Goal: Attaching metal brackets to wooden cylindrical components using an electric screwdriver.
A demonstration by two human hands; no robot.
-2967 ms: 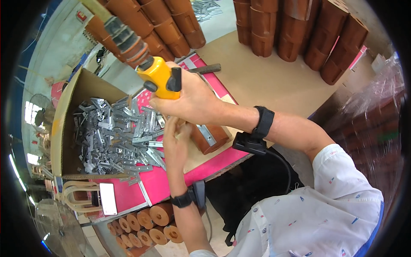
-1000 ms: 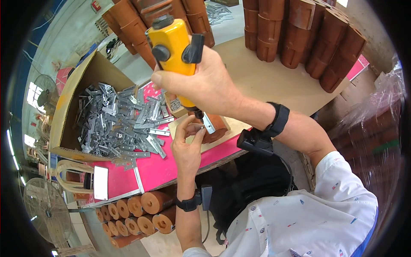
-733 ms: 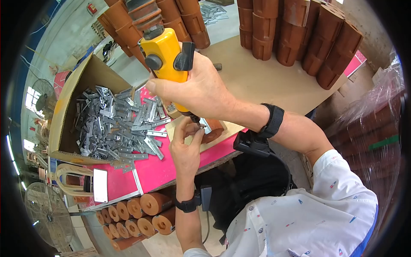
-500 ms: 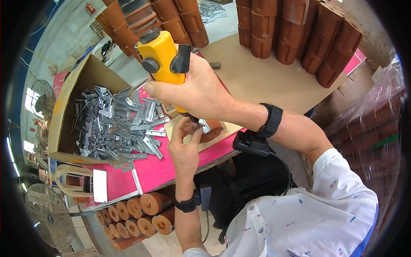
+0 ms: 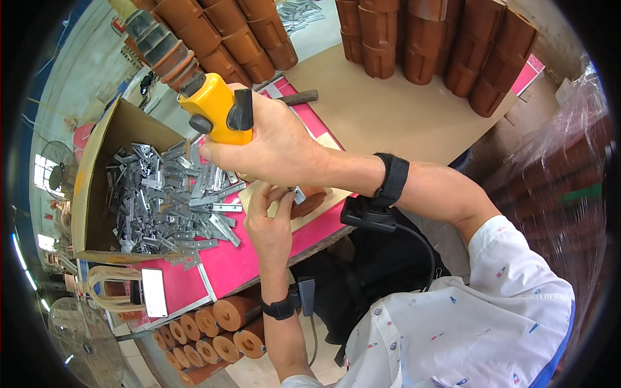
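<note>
My right hand [image 5: 281, 139] is wrapped round a yellow power screwdriver [image 5: 217, 110] with black knobs, held tilted over the pink worktop. Its lower end is hidden behind my hand and wrist. Just below, my left hand [image 5: 268, 226] is closed in a pinch, fingertips against a small metal strip [image 5: 299, 196] at the end of a reddish-brown cylinder [image 5: 312, 203]. What lies between those fingertips is too small to make out. Beneath the cylinder is a pale board [image 5: 304, 220]. Several loose metal strips [image 5: 187, 200] are heaped to the left, spilling from a cardboard box [image 5: 97, 187].
A hammer [image 5: 299, 97] lies beyond my right hand. Stacked brown cylinders [image 5: 378, 39] stand at the back of the brown board [image 5: 362, 110]. More cylinders [image 5: 231, 313] lie under the table. A phone [image 5: 154, 292] leans at the near left; wrapped stacks [image 5: 556, 187] stand right.
My right hand and the screwdriver have moved left and slightly down in view, and the tool tilts more to the left. My left hand stays pinched beside the metal strip.
</note>
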